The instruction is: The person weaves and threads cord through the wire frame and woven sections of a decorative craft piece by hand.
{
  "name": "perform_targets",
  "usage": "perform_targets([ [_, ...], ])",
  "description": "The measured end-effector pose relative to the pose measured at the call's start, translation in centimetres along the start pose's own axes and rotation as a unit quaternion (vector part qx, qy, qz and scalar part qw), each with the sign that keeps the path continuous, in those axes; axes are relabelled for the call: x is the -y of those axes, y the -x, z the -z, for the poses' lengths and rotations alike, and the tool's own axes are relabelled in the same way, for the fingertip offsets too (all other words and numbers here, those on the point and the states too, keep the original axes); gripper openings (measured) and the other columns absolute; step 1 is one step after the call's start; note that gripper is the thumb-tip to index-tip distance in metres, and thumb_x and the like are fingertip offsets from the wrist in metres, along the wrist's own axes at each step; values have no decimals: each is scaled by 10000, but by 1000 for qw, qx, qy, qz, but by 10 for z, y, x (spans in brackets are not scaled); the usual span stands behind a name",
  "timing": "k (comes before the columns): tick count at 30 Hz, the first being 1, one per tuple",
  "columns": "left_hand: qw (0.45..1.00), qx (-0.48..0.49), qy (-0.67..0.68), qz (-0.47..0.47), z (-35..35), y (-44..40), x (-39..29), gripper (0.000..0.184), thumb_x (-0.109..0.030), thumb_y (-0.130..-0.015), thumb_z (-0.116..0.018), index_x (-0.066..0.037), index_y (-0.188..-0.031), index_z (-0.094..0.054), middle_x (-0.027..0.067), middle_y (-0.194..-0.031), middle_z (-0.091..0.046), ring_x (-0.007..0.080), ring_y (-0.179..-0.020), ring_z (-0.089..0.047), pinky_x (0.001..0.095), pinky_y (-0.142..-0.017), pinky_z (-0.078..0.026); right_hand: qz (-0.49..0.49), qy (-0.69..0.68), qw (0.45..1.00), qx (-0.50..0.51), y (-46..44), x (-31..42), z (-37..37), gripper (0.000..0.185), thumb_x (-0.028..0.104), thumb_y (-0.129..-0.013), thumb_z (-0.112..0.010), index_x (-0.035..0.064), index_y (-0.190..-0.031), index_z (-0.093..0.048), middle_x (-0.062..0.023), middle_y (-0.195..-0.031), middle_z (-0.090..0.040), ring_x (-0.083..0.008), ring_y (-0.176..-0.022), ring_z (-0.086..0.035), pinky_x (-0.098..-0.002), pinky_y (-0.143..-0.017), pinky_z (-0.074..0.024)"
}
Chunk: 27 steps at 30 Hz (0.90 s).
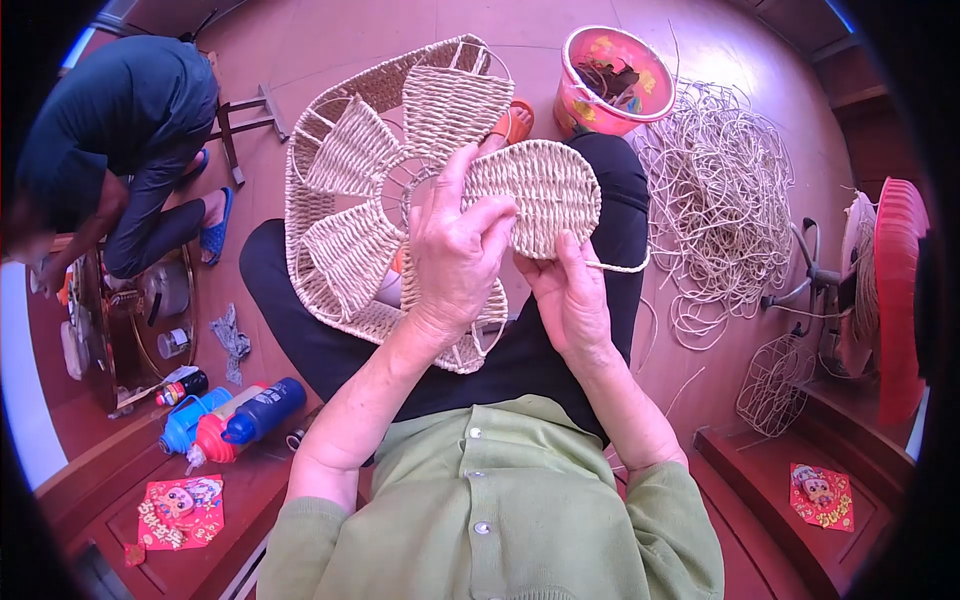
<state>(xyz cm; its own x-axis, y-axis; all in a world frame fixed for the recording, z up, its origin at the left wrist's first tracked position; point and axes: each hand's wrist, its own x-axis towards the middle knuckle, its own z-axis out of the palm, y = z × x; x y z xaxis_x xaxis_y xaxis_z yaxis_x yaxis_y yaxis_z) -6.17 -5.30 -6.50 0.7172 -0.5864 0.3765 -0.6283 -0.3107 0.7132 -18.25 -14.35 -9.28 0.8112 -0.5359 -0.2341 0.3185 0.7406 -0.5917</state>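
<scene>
The left hand (pixel 452 250) hides part of the woven basket (pixel 350 258) behind it. At the left of the frame, the head of the bent person (pixel 140 105) is blurred. Print on the dark blue bottle (pixel 265 411) is too small for reading.

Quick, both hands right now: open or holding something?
Left hand: fingers bent against the woven panel; grip unclear.
Right hand: holding that panel's lower edge.

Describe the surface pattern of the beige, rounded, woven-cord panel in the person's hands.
The panel shows closely packed, woven rows, clearest in the head view.
</scene>
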Motion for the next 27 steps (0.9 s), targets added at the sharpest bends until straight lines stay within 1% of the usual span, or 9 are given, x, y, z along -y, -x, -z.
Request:
perform_targets([
  [2,999,10,28,16,3,-3,-1,105,-35,-801,-764,-41,-905,-749,193,-1463,-510,306,-1248,-601,387,-1006,-495,2,-5,1000,3,1,2,0,409,278,-1060,-537,88,-1417,-475,-76,-1347,-599,-190,-1223,-585,-429,-1060,-458],
  [5,995,1,69,65,6,-5,-17,93,-35,-802,-757,-30,-892,-736,217,-1463,-500,323,-1278,-579,392,-1032,-478,-16,4,1000,12,1,7,4,400,262,-1060,-538,85,-1413,-476,-74,-1322,-617,-174,-1176,-616,-399,-1002,-505],
  [7,996,-8,69,60,5,-2,-16,95,-43,-798,-762,-27,-886,-732,228,-1467,-494,331,-1291,-568,395,-1041,-472,-24,15,999,23,-4,11,5,382,214,-1053,-547,83,-1405,-480,-70,-1310,-626,-165,-1143,-638,-376,-961,-533],
  [14,997,-24,23,64,-5,0,-17,102,-56,-775,-757,-30,-868,-724,246,-1435,-535,335,-1310,-559,403,-1063,-461,-10,72,997,13,-4,12,4,378,130,-1035,-551,76,-1402,-480,-74,-1321,-620,-169,-1165,-635,-394,-994,-526],
  [16,998,-23,14,64,-7,-2,-17,91,-48,-772,-748,-27,-856,-720,243,-1420,-549,336,-1307,-562,403,-1060,-464,-11,43,999,0,-5,9,3,376,87,-1023,-564,70,-1391,-486,-82,-1286,-635,-174,-1123,-654,-367,-957,-549],
  [21,998,-23,-4,56,-8,0,-16,65,-40,-764,-735,-20,-819,-705,231,-1420,-551,341,-1300,-567,401,-1051,-470,-35,-20,999,4,-5,12,-5,381,88,-1028,-552,67,-1400,-471,-84,-1293,-630,-187,-1143,-647,-382,-995,-529],
  [23,997,-53,20,44,-7,0,-18,73,-36,-755,-732,-23,-818,-699,232,-1425,-541,350,-1294,-569,408,-1048,-469,-47,-26,999,10,-9,13,-3,381,92,-1031,-547,63,-1401,-466,-85,-1294,-629,-191,-1149,-645,-386,-1007,-522],
  [25,998,-43,9,51,-8,0,-18,87,-42,-753,-743,-24,-823,-694,234,-1424,-538,352,-1294,-567,412,-1058,-462,-5,9,1000,25,-11,11,-2,374,115,-1036,-545,56,-1397,-466,-85,-1296,-629,-194,-1156,-644,-387,-1012,-520],
  [27,998,-38,0,54,-8,-3,-16,103,-49,-752,-754,-25,-828,-689,236,-1422,-536,355,-1295,-564,417,-1068,-454,-9,11,1000,16,-11,8,0,374,125,-1037,-547,52,-1395,-470,-85,-1295,-630,-192,-1155,-644,-384,-1011,-520],
])
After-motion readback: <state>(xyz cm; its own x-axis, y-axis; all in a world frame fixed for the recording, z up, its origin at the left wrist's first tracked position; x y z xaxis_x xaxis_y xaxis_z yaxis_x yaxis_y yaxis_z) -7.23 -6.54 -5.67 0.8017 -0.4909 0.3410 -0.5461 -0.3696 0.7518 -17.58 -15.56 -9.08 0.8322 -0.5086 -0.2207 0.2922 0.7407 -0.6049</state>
